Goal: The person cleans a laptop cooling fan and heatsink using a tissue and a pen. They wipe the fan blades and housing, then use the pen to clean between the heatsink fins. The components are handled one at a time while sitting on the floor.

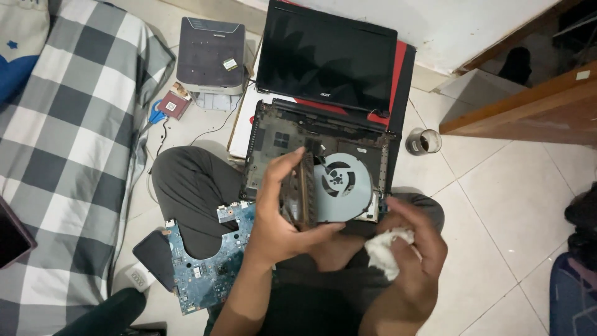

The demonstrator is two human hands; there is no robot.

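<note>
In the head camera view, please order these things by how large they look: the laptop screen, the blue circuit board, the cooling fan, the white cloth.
1. Laptop screen
2. Blue circuit board, partly hidden by a leg
3. Cooling fan, held in the left hand closer to the camera, so its rank is unsure
4. White cloth, in the right hand

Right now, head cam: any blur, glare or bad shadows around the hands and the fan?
Head view: left hand and cooling fan are sharp; right hand with the white cloth is slightly motion-blurred; laptop screen is dark, no strong glare; soft shadows on the tiled floor; edges bend slightly, wide-angle.
</note>
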